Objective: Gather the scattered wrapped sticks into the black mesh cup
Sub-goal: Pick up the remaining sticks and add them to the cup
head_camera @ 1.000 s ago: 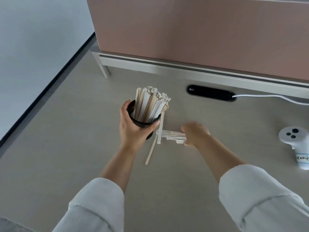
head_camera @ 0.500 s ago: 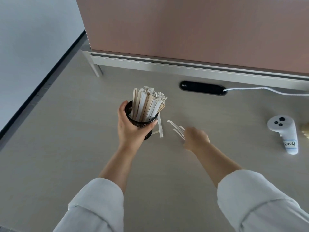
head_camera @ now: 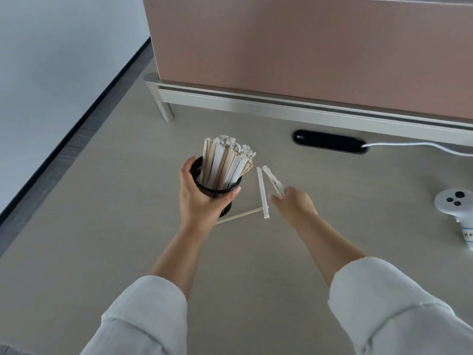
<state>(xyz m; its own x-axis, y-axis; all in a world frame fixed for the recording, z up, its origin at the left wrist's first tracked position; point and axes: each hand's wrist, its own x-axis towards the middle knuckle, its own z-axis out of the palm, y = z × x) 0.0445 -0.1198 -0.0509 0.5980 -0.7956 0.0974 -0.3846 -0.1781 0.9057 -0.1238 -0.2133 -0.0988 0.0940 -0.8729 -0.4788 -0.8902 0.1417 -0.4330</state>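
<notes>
Head view, looking down on a pale tabletop [head_camera: 107, 226]. Black mesh cup [head_camera: 225, 193] stands near centre, packed with upright wrapped sticks [head_camera: 225, 165]: white paper sleeves mixed with bare tan wood, crimped tops fanned toward 1 o'clock well above the rim. Left hand [head_camera: 198, 201] wraps the cup from its 8 o'clock side, fingers curled round the mesh, thumb on the near wall.

Loose sticks at the cup's 3 o'clock. One white-wrapped stick [head_camera: 263, 193] lies flat, running roughly 12 to 6. A thin bare stick [head_camera: 239, 216] lies at the cup's 5 o'clock, its far end meeting the wrapped one's lower end. Right hand [head_camera: 294, 203] sits further toward 3 o'clock, fingers closed round a small bundle of wrapped sticks [head_camera: 272, 179] that points to 11 o'clock; grip partly hidden.

White controller [head_camera: 458, 208] well off at 3 o'clock. Black cable port [head_camera: 330, 142] with white cable [head_camera: 409, 144] at 1 o'clock, below a pink partition [head_camera: 307, 52].
</notes>
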